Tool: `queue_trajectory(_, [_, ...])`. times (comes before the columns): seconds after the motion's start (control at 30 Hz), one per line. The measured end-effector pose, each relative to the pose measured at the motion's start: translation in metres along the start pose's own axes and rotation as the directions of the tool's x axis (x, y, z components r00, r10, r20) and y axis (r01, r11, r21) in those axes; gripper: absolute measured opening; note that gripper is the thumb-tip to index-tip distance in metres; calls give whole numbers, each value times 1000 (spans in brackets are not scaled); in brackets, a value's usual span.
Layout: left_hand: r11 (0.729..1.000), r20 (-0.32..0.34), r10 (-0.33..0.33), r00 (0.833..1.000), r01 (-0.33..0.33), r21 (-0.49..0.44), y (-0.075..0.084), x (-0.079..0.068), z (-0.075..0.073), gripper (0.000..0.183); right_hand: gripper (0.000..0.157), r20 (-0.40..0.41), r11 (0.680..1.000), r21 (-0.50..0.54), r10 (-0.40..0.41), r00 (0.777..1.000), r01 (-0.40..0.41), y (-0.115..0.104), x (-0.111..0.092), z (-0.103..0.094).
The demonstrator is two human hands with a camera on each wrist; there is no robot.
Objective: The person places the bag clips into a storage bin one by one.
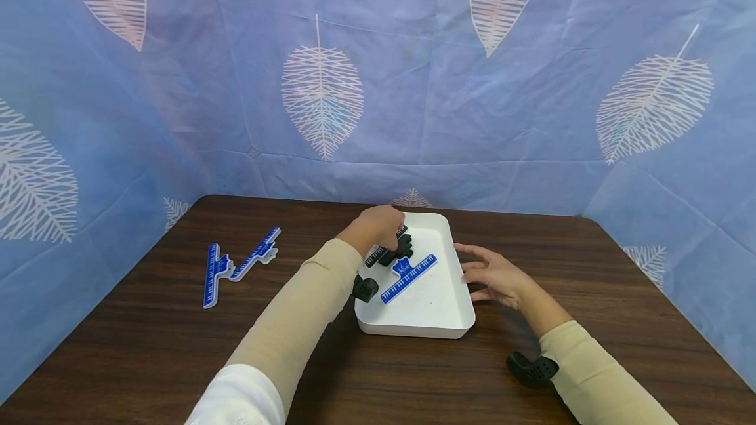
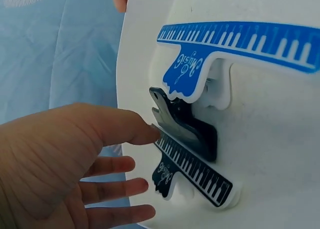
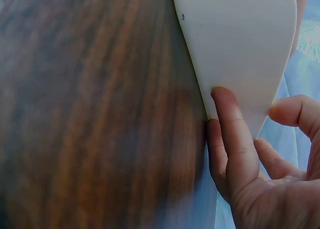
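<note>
My left hand (image 1: 382, 225) is over the far left part of a white tray (image 1: 449, 287). In the left wrist view its thumb tip touches the end of a black piano-key clip (image 2: 197, 171), while the other fingers stay apart from it, loosely extended. Beside that clip lies a plain black clip (image 2: 200, 134), and a blue piano-key clip (image 1: 409, 279) rests nearer the tray's middle. My right hand (image 1: 496, 277) is at the tray's right wall, with extended fingertips against the outside and the thumb at the rim, as the right wrist view shows.
Two more blue piano-key clips (image 1: 211, 277) lie on the dark wooden table (image 1: 147, 333) to the left of the tray. A blue cloth with white leaf prints (image 1: 378, 84) hangs behind the table and along both sides.
</note>
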State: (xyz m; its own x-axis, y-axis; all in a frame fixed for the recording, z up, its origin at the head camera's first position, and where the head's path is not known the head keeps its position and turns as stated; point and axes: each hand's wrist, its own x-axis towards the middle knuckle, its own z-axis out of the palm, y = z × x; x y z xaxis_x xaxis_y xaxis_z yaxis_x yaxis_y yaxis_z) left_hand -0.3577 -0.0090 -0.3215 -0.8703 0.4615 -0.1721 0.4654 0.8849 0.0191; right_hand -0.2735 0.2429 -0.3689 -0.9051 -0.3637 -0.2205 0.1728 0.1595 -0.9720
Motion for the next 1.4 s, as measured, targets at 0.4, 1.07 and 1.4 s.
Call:
queue_trajectory(0.4, [984,-67,141,988,-133,117,2,-18,-5,37,82,4,1000,-4,-4,1000,4,-1,0,1])
queue_trajectory(1.07, [940,-157,279,947,-236,246,19,-59,-10,46,81,6,1000,-2,3,1000,-3,1,1,-1])
queue_trajectory(1.4, [931,-206,317,926,-262,253,17,-81,-15,42,81,7,1000,1,0,1000,0,0,1,0])
